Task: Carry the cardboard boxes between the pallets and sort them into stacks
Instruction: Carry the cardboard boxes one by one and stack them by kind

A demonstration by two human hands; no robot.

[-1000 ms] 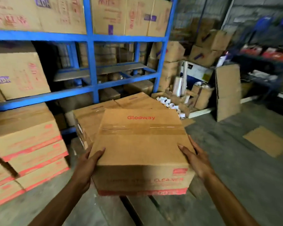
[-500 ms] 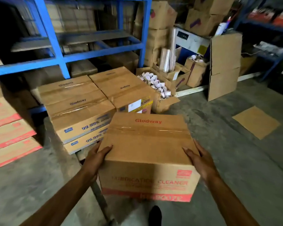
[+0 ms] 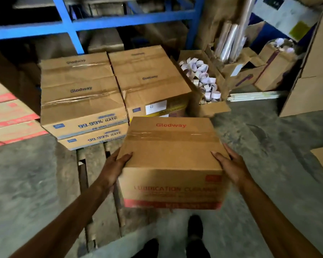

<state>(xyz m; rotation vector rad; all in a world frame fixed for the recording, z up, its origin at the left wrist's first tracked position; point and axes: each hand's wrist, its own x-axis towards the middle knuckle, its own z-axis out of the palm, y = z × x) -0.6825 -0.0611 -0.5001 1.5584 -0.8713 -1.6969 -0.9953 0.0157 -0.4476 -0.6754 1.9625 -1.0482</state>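
Closest to the camera, a pair of dark shoes [image 3: 194,231] stands on the concrete floor [image 3: 26,183] at the near edge of a wooden pallet [image 3: 101,202]. Just above them a taped cardboard box [image 3: 172,161] with red print hangs in the air, carried clear of the pallet boards. The left hand [image 3: 114,168] presses flat against the box's left side with its thumb lying over the top edge; the right hand [image 3: 231,168] does the same on the right side, fingers straight along the cardboard. Neither hand curls under the box as far as can be seen.

Beyond the carried box, the far part of the pallet holds a stack of blue-print boxes [image 3: 82,101], two layers showing, with another stack [image 3: 153,84] touching it on the right. At the left edge sit red-striped boxes [image 3: 9,116], apart from the pallet. Behind the right stack is an open carton of paper rolls [image 3: 203,79], and farther back blue shelving [image 3: 93,25].

By my reading, the sorting is partly done: blue-print boxes are already grouped, and this red-print box has yet to be put down. Where it belongs is unclear; the bare near boards of the pallet look like the likeliest spot.
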